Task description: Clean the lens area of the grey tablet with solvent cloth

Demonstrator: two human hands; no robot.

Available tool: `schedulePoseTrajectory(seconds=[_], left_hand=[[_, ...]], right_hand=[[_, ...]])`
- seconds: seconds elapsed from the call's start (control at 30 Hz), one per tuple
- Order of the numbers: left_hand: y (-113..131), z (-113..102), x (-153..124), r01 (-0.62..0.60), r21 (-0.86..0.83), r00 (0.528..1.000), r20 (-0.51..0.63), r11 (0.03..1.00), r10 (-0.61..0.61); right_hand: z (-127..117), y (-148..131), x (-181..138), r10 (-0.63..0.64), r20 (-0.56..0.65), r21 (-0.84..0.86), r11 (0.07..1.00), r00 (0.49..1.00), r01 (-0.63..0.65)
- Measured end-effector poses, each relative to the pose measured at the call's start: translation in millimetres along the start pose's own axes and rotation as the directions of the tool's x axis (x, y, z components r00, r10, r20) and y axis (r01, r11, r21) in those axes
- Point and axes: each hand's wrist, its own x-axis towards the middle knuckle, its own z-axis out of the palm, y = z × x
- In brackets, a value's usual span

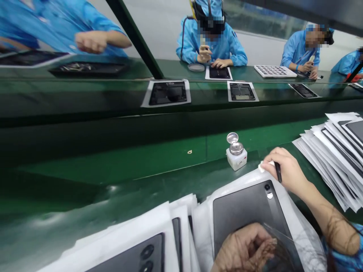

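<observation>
Tablet (244,206) lies back-up on white wrapping at near right, camera corner toward the far right. Right hand (285,170), just beyond that corner, pinches a white swab (262,166) and dark tool. Left hand (245,249) presses its near edge, fingers curled.

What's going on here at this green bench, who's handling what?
A person works on a dark tablet back lying on white wrapping. The left hand rests on its lower part; the right hand holds a small white pad and a dark tool near the camera corner. A small dispenser bottle stands open just beyond. Across the belt, workers in blue handle similar tablets.
</observation>
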Motion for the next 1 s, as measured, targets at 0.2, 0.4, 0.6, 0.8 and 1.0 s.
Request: schedulePoseTrajectory(seconds=[0.2,0.4,0.6,0.8,1.0], left_hand=[[17,-9,-1,-0.081,0.057,0.991,-0.102,0.995,0.086],[19,-13,0,-0.022,-0.066,0.998,-0.064,0.998,0.018],[19,-16,3,0.035,-0.148,0.997,-0.069,0.988,-0.045],[36,-15,-1,0.099,-0.244,0.986,-0.103,0.965,-0.127],[15,-13,2,0.052,-0.313,0.983,-0.154,0.948,-0.105]], right_hand=[[32,-23,67,0.016,-0.086,0.053,0.999,0.996,-0.011],[46,-26,78,0.025,-0.043,0.079,0.997,0.999,-0.021],[2,-18,10,0.086,-0.113,0.488,0.873,0.990,-0.020],[-14,-4,-65,0.187,0.131,0.799,0.562,0.974,-0.215],[-21,-2,-88,0.074,0.225,0.875,0.423,0.972,-0.235]])
